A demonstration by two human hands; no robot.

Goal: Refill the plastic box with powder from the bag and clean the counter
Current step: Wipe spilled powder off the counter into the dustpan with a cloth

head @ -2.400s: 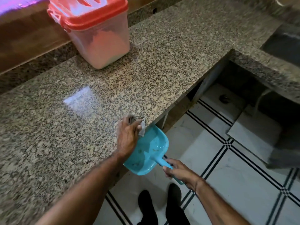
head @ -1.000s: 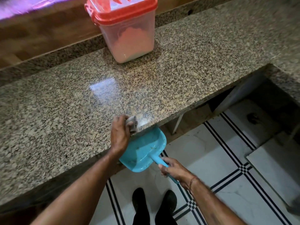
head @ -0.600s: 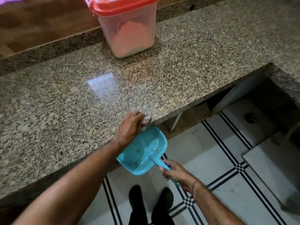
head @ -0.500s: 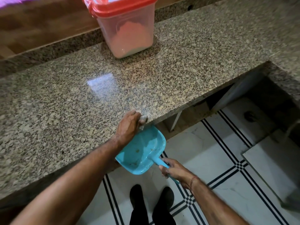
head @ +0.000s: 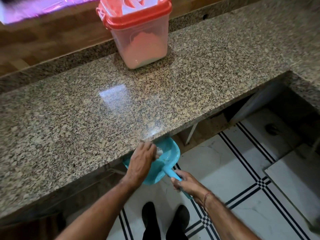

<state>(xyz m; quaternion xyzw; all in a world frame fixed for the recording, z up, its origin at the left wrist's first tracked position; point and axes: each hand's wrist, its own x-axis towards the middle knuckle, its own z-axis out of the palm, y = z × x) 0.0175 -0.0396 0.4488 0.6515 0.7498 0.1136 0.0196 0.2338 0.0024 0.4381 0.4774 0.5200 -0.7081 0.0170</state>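
Observation:
The clear plastic box [head: 140, 40] with a red lid stands at the back of the granite counter [head: 86, 118], partly full of pale powder. My left hand [head: 141, 161] is past the counter's front edge, over the pan, closed on a small grey cloth [head: 159, 152] that shows only at the fingertips. Just below that edge a turquoise dustpan [head: 168, 153] is held by its handle in my right hand [head: 185, 183]. A faint smear of white powder [head: 153, 133] lies at the edge. No bag is in view.
A wooden ledge [head: 43, 40] runs behind the counter. To the right the counter turns a corner over a dark opening [head: 285, 104]. Below are white floor tiles with black stripes [head: 242, 179] and my dark shoes [head: 164, 220].
My left hand with the cloth has slid off the counter's edge and now hangs over the dustpan. The dustpan and my right hand stay under the edge.

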